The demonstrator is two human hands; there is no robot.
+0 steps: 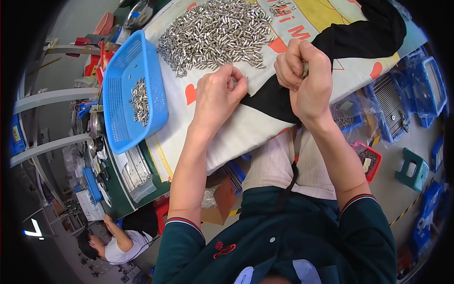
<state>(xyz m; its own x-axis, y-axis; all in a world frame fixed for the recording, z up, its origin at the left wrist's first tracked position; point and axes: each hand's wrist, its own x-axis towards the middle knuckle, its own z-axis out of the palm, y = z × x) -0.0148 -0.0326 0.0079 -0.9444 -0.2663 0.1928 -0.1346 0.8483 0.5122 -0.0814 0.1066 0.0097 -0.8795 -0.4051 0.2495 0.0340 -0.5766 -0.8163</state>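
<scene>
- White printed cloth (227, 142), spread over the table
- Black cloth (276, 102) across it, passing beneath the right hand (309, 71)
- Blue basket (158, 94) at left, holding some metal pieces (140, 102)
- Pile (217, 35) of the same pieces — on the white cloth, beyond the left hand (217, 92)
- Right hand: curled round several pieces
- Left hand: thumb and forefinger pinched — on one piece, mostly hidden

Shiny, smooth metal pins (215, 33); soft, matt black cloth (357, 41); slightly glossy blue plastic basket (157, 90); matt white fabric sheet (236, 135), lightly creased.
</scene>
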